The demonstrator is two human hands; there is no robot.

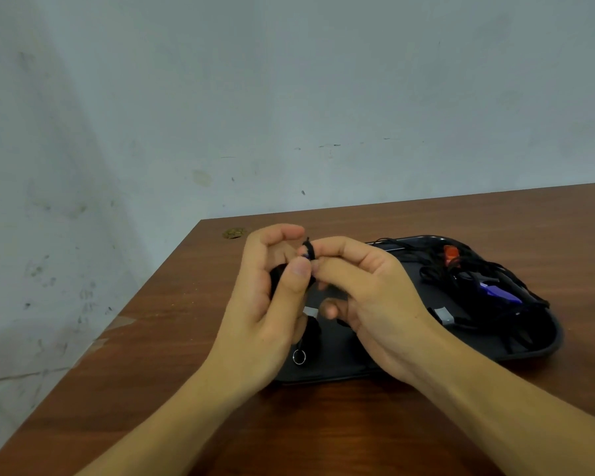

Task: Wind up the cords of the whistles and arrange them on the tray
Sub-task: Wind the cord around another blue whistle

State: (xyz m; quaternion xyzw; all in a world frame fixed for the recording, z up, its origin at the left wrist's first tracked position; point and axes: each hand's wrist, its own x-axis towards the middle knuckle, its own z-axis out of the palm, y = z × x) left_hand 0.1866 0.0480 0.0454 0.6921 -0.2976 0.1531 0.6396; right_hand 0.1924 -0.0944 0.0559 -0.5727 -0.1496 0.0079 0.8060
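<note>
Both hands meet above the left part of a black tray [543, 345]. My left hand [268, 297] grips a dark whistle, mostly hidden in its palm, thumb pressed on top. My right hand [364, 293] pinches the black cord [307, 250] wound in loops at its fingertips. Below the hands, on the tray, lies a black whistle with a metal ring [299, 356]. On the tray's right side sit a purple whistle [498, 293], an orange whistle [450, 253] and a grey-tipped one [443, 315] among tangled black cords [516, 286].
The tray rests on a brown wooden table [172, 372], whose left edge runs diagonally and far edge meets a pale wall. A small round brassy mark [234, 233] sits near the table's far left corner.
</note>
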